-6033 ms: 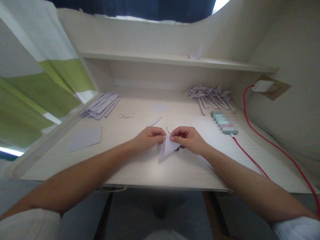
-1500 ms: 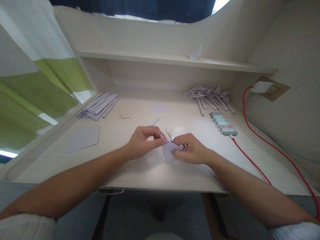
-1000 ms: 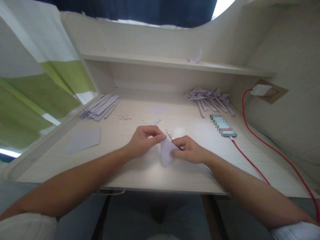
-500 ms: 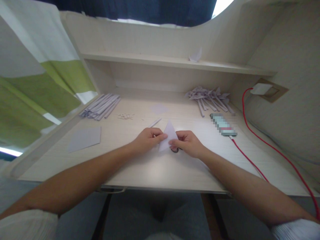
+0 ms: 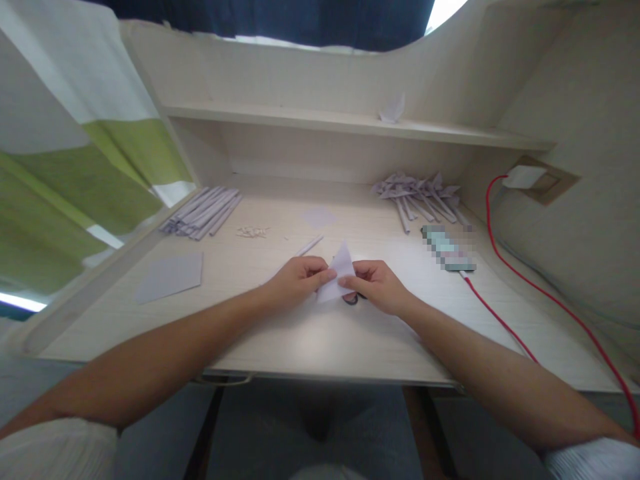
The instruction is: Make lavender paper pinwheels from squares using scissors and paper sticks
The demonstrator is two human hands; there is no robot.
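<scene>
"What colour was the paper [image 5: 344, 262]?"

"It was white with a lilac tinge, and so were the sticks [image 5: 203, 212]."

"And the curtain [image 5: 115, 167]?"

"That had blocks of green, white and grey."

"The cable [image 5: 489, 203]?"

"It was red, and the surface [image 5: 280, 350] showed pale cream, faintly grained."

Pale wood-grain worktop [image 5: 280, 343]. Back left: stack of rolled paper sticks [image 5: 203, 212], small off-white bits [image 5: 253, 232] just beside it. Left front: white sheet [image 5: 173, 277]. Mid-back: small paper piece [image 5: 320, 215], single thin white stick [image 5: 310, 245] nearer the front. Centre: scissors, mostly hidden, dark handle loops [image 5: 351, 300] showing. Back right: heap of paper pinwheels on sticks [image 5: 420, 190], phone [image 5: 447, 248] in front. Shelf [image 5: 270, 119] above: one folded paper [image 5: 393, 110], toward the right.
</scene>
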